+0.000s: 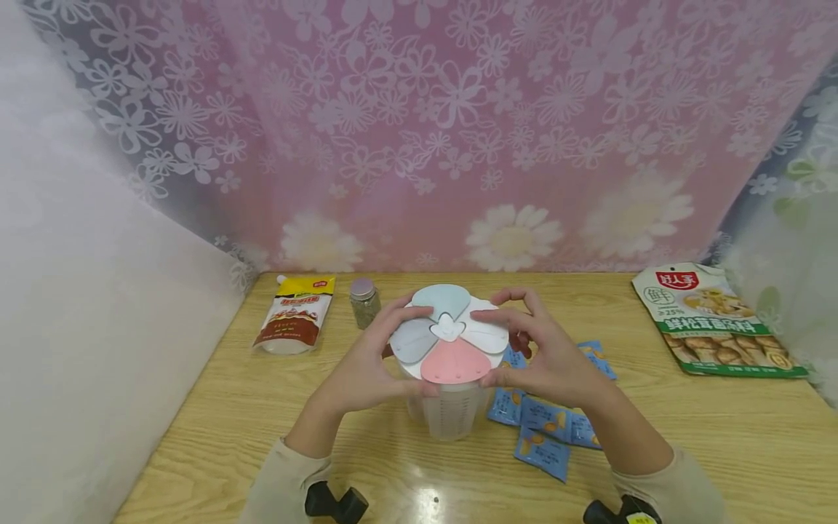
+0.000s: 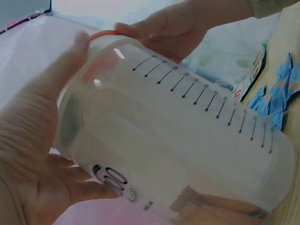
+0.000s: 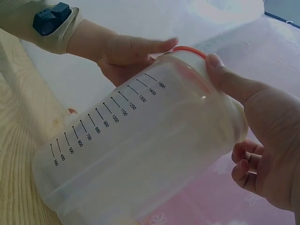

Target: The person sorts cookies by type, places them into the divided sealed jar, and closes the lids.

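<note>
On the wooden table (image 1: 655, 451) a clear measuring container (image 1: 452, 407) stands upright, its side scale reading 300 to 1500, its petal-shaped lid (image 1: 450, 333) in blue, grey, white and pink. The left hand (image 1: 366, 364) and right hand (image 1: 550, 356) grip the lid's rim with curled fingers. Right of the container lie a green bag (image 1: 716, 320) marked "25%" and blue sachets (image 1: 543, 429); left of it, a yellow-topped pouch (image 1: 296, 314) and a small jar (image 1: 364, 300)

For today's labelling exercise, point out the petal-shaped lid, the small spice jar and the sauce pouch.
petal-shaped lid (image 1: 452, 331): head view, on its white centre piece.
small spice jar (image 1: 364, 304): head view, on its glass body.
sauce pouch (image 1: 292, 322): head view, on its printed front.
</note>
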The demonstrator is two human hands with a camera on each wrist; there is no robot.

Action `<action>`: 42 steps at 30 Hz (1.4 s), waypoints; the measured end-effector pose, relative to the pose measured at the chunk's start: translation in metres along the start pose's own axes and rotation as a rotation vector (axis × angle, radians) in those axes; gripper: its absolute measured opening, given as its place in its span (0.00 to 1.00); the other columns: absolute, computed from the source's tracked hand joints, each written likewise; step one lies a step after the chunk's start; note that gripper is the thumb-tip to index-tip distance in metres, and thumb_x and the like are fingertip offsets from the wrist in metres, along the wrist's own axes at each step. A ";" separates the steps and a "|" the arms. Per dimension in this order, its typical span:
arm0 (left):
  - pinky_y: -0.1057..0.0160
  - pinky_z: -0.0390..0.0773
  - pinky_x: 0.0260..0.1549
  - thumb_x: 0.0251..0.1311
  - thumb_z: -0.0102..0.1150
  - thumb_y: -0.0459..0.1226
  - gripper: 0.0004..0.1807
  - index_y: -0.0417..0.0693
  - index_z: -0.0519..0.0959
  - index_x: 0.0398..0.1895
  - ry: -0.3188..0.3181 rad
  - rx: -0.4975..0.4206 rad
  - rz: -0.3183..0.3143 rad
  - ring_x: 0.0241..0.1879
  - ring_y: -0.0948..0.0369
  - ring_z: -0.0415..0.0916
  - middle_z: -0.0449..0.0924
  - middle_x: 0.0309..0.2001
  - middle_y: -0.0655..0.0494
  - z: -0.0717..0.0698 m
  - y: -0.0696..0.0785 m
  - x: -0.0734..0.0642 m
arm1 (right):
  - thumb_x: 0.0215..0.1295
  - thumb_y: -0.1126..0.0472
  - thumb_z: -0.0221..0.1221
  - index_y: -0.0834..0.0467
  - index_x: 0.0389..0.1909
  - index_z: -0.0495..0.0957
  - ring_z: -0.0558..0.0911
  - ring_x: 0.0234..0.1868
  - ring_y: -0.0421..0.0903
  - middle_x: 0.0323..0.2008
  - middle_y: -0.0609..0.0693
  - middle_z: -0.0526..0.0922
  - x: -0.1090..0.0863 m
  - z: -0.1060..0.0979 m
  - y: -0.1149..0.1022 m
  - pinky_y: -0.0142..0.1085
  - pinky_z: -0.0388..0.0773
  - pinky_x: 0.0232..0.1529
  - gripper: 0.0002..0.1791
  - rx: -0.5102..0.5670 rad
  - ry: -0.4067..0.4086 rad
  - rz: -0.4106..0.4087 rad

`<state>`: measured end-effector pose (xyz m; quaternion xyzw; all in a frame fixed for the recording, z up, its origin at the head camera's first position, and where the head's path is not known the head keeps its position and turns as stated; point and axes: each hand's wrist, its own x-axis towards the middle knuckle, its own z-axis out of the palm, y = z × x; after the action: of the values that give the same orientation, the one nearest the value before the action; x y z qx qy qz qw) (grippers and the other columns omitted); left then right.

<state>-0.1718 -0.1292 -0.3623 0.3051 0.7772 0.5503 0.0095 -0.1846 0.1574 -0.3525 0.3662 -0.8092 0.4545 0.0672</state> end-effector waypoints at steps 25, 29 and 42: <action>0.53 0.75 0.62 0.66 0.59 0.38 0.20 0.48 0.73 0.61 0.247 -0.080 0.065 0.72 0.50 0.63 0.66 0.71 0.49 0.022 -0.007 0.009 | 0.58 0.75 0.66 0.59 0.54 0.81 0.65 0.23 0.41 0.51 0.50 0.67 0.000 -0.004 0.005 0.33 0.66 0.22 0.22 0.199 0.052 -0.041; 0.62 0.75 0.61 0.67 0.60 0.40 0.25 0.48 0.71 0.66 0.233 -0.110 0.044 0.70 0.50 0.66 0.67 0.71 0.50 0.020 -0.008 0.009 | 0.58 0.77 0.65 0.65 0.59 0.76 0.69 0.25 0.42 0.49 0.50 0.70 -0.001 -0.016 0.012 0.35 0.69 0.22 0.26 0.312 -0.019 -0.048; 0.65 0.79 0.55 0.64 0.65 0.43 0.32 0.45 0.70 0.69 0.197 -0.229 0.019 0.59 0.61 0.75 0.66 0.72 0.48 0.015 -0.008 0.008 | 0.53 0.87 0.57 0.71 0.66 0.68 0.72 0.27 0.43 0.43 0.49 0.75 -0.009 -0.060 0.044 0.37 0.70 0.20 0.36 0.441 -0.183 -0.222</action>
<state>-0.1768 -0.1142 -0.3720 0.2538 0.7036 0.6627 -0.0374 -0.2206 0.2233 -0.3515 0.4982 -0.6483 0.5745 -0.0382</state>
